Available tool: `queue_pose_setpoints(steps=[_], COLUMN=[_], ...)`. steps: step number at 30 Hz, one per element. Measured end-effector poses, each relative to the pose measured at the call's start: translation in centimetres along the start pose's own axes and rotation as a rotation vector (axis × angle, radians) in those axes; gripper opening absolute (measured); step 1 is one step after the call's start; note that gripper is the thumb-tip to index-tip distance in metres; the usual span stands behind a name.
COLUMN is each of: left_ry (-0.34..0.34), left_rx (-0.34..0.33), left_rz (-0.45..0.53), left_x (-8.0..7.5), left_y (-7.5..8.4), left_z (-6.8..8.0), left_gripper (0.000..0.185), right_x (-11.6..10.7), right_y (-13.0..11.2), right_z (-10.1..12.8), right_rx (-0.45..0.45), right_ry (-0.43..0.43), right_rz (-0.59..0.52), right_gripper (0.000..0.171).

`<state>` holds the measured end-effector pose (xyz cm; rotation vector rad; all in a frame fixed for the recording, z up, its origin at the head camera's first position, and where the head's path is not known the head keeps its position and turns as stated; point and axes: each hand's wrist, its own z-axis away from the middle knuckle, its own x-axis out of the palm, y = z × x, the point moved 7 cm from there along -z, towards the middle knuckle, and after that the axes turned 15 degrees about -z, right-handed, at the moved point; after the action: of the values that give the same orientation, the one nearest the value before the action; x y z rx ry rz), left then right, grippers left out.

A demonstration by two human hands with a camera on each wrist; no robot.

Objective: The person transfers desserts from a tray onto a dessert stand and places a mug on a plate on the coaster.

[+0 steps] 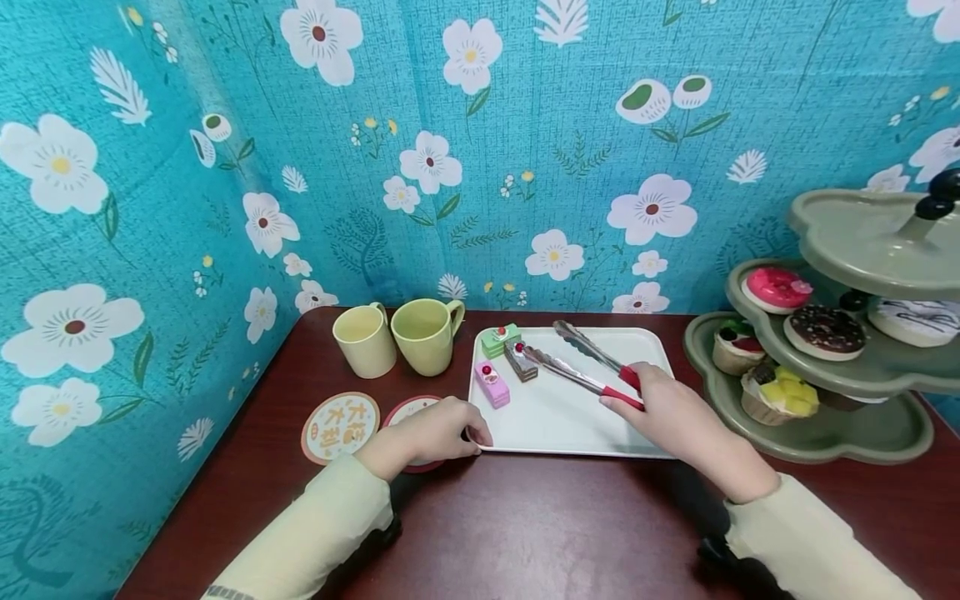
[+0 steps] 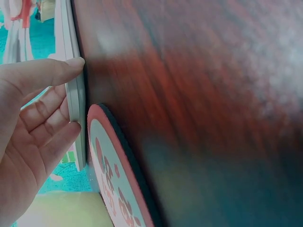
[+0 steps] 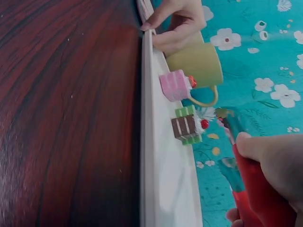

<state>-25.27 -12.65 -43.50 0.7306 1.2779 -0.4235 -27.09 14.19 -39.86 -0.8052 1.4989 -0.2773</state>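
Observation:
My left hand (image 1: 444, 428) holds the front left corner of a white tray (image 1: 570, 437), thumb and fingers at its rim. In the left wrist view the thumb and fingertips lie on either side of the tray's edge (image 2: 71, 42). On the tray's left part sit three small toy cake slices: green (image 1: 496, 339), brown (image 1: 521, 362) and pink (image 1: 492, 383), each with a red topping. My right hand (image 1: 671, 408) grips the red handles of metal tongs (image 1: 570, 371) over the tray. Their arms are spread with nothing between them, and one tip overlaps the brown slice in the head view.
Two yellow-green mugs, one left (image 1: 365, 343) and one right (image 1: 424, 337), stand behind two round coasters, one orange-rimmed (image 1: 341, 427), the other red-rimmed (image 1: 397, 410) and partly behind my left hand. A tiered green stand (image 1: 832, 446) with donuts and cupcakes is at the right.

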Motion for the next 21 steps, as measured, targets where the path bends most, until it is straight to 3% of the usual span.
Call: queue_pose_setpoints(steps=[9, 21], left_ry=[0.000, -0.007], left_rx=[0.003, -0.004], left_rz=[-0.006, 0.004], left_x=[0.0, 0.1], left_y=[0.1, -0.2], left_z=[0.0, -0.1], left_gripper=[0.014, 0.015], right_x=[3.0, 4.9], right_y=[-0.1, -0.5], right_z=[-0.9, -1.9], right_rx=[0.046, 0.037], right_ry=[-0.130, -0.110], right_rz=[0.026, 0.045], right_gripper=[0.057, 0.046])
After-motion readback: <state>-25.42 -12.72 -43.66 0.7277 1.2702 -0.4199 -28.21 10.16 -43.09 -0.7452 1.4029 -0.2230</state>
